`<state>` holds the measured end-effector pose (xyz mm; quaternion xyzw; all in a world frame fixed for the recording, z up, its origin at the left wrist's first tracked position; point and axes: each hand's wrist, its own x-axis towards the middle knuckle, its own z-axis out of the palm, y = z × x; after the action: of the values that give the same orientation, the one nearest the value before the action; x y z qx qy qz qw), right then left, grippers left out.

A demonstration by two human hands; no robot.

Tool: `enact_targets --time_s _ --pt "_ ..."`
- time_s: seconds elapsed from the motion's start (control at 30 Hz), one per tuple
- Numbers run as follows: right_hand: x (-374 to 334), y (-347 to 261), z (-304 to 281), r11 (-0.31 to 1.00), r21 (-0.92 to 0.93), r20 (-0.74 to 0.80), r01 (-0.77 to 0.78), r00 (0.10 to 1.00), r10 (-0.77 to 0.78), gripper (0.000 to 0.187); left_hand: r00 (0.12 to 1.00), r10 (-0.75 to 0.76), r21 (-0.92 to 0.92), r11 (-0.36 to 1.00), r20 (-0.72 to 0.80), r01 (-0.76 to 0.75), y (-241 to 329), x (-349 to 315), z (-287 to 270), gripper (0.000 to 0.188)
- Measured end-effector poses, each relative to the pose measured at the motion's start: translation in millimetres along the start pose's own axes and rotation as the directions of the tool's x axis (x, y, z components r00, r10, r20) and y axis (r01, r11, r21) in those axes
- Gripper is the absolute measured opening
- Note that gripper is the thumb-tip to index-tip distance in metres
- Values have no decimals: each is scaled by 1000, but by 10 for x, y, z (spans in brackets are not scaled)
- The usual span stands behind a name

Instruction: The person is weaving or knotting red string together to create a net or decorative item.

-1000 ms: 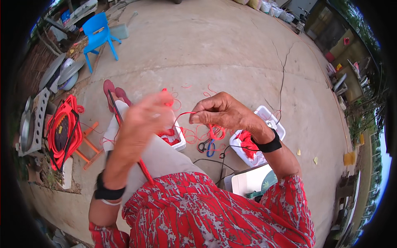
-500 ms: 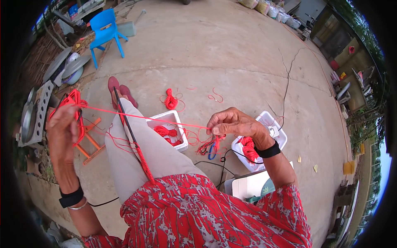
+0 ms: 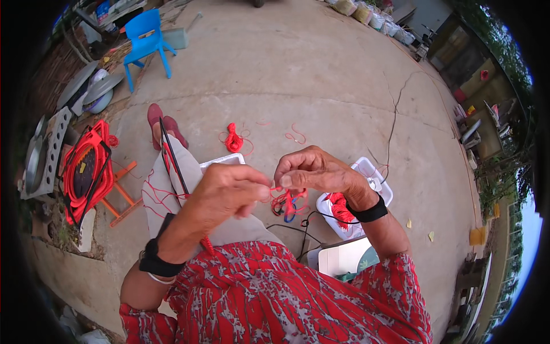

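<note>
My left hand (image 3: 235, 186) and my right hand (image 3: 312, 172) meet in front of my lap, fingers pinched together. Between their fingertips is a short bit of thin red cord (image 3: 278, 188). Just below my right hand lies a tangle of red cord with a blue loop (image 3: 290, 213); what the loop belongs to is unclear. A dark rod (image 3: 173, 163) leans along my leg, its lower part, wrapped in red, mostly hidden behind my left arm. Loose red strands (image 3: 157, 195) hang over my left thigh.
A white foam box (image 3: 226, 160) is partly covered by my left hand. Right of me stands a white tub (image 3: 385, 192) holding red cord (image 3: 339, 207), with black cables nearby. A red bundle (image 3: 233, 139) lies ahead; a red-wrapped frame (image 3: 89, 172) and blue chair (image 3: 146, 43) are at left.
My left hand has come from the red-wrapped frame at the far left to beside my right hand. The long red cord stretched between my hands no longer shows. My right hand shifted slightly left.
</note>
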<state>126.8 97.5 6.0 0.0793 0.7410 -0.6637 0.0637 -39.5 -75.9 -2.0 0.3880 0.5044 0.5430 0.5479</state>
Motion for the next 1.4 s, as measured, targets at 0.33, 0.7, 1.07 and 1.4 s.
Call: enact_targets --time_s 0.33,0.7,1.07,1.4 --pt "-12 667 -70 994 106 -130 -28 991 42 36 931 184 146 979 -315 -144 541 -278 -371 14" --pt "-124 808 -102 971 202 -20 -128 991 135 27 770 310 294 941 -558 -167 550 -808 -920 15" --pt "-108 409 149 986 167 -117 18 993 2 21 776 550 696 687 -309 -209 204 -663 -499 26" --pt "-160 246 196 982 187 -108 40 994 -20 21 1000 23 12 1000 5 -23 -318 -181 -37 21"
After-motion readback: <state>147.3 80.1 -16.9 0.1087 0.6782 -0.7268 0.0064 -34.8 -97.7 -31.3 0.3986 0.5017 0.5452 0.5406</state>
